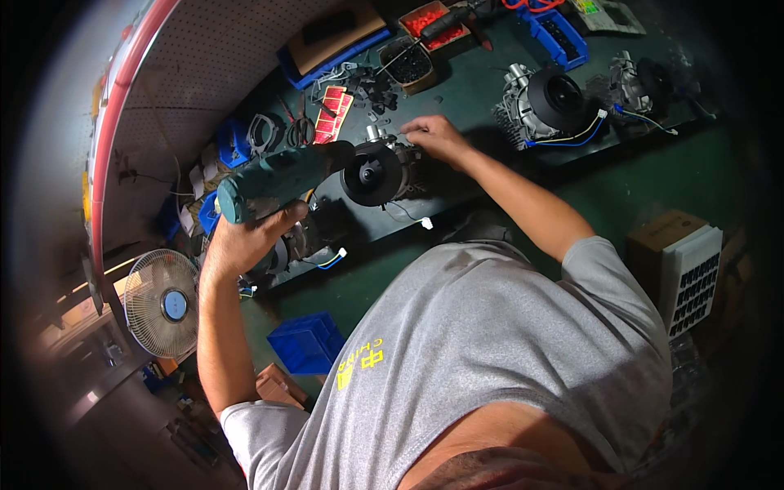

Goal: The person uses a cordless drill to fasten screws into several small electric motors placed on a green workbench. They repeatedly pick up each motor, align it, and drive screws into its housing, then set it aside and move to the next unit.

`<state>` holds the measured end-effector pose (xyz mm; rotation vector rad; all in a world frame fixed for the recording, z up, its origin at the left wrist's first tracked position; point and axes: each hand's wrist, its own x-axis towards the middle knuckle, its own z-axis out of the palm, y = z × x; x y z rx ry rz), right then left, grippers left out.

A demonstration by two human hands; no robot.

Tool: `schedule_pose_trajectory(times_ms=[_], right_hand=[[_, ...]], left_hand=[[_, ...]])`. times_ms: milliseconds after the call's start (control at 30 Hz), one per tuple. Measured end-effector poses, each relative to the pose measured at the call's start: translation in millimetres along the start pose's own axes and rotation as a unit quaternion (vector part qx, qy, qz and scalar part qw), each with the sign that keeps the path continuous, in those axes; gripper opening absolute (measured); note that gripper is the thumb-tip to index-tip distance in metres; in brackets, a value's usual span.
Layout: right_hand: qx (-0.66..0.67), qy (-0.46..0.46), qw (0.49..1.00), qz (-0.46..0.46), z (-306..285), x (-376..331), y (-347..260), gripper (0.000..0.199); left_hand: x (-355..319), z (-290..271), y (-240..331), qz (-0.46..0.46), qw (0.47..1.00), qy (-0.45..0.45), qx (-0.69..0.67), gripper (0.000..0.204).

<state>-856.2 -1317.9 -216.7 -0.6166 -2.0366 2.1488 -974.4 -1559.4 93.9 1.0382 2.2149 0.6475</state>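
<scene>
My left hand [251,237] is wrapped round a teal power tool [278,178] with a dark nose, held above the bench's near left part. The tool's nose reaches over a motor unit [374,173], which has a round black fan housing and silver metal fittings. From that unit a thin cable with a white connector [426,222] hangs at the bench edge. My right hand [441,140] is at the unit's far right side, with its fingers drawn together near the silver fittings. Whatever the fingertips hold is too small to make out.
Two similar motor units [543,102] [641,86] stand to the right; another [298,241] sits partly hidden under my left hand. Scissors [300,129], a red-and-white label sheet [333,113], a box of red parts [437,26] and blue bins [559,39] lie farther back. A fan [163,302] stands left.
</scene>
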Motion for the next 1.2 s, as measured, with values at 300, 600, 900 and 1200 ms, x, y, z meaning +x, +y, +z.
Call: schedule_pose_trajectory(times_ms=[300, 600, 900, 1200], right_hand=[[0.02, 0.059, 0.998, -0.023, 24, -45, 4, 0.054], [-0.027, 0.027, 0.996, -0.08, 29, -35, 20, 0.057], [0.02, 0.013, 0.997, -0.074, 28, -35, 21, 0.056], [0.044, -0.005, 0.996, -0.077, 29, -33, 22, 0.053]], left_hand=[[31, -13, 9, -0.007, 0.996, -0.044, 0.078, 0.036], [53, -11, 19, -0.062, 0.993, -0.091, 0.051, 0.041], [64, -9, 25, -0.038, 0.991, -0.093, 0.085, 0.043], [70, -9, 27, -0.009, 0.987, -0.124, 0.105, 0.043]])
